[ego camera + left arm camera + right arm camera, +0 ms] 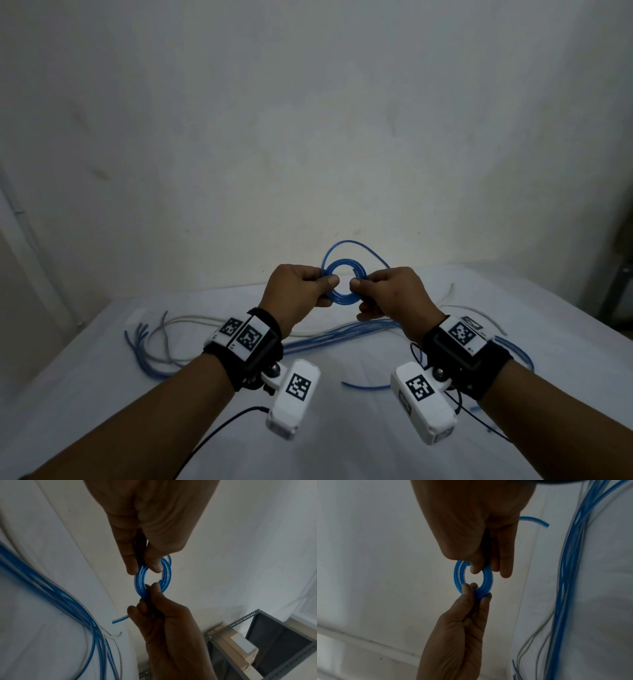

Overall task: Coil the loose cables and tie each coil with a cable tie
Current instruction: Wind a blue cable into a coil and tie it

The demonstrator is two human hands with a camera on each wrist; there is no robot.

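A small blue cable coil (345,265) of several tight turns is held up above the table, between both hands. My left hand (325,287) pinches its left side between thumb and fingers. My right hand (358,289) pinches the right side. A wider loose loop (356,244) of the same cable arcs above the coil. In the left wrist view my left hand (144,568) grips the coil (167,574) from above and my right hand (152,589) from below. The right wrist view shows my right hand (488,570) above the coil (458,574) and my left hand (476,591) below.
A bundle of long loose blue cables (342,334) lies across the white table (342,445) under my wrists, with grey cables (191,320) to the left. A short blue piece (366,386) lies nearer. A wall stands close behind. A metal rack (274,635) stands off the table's right side.
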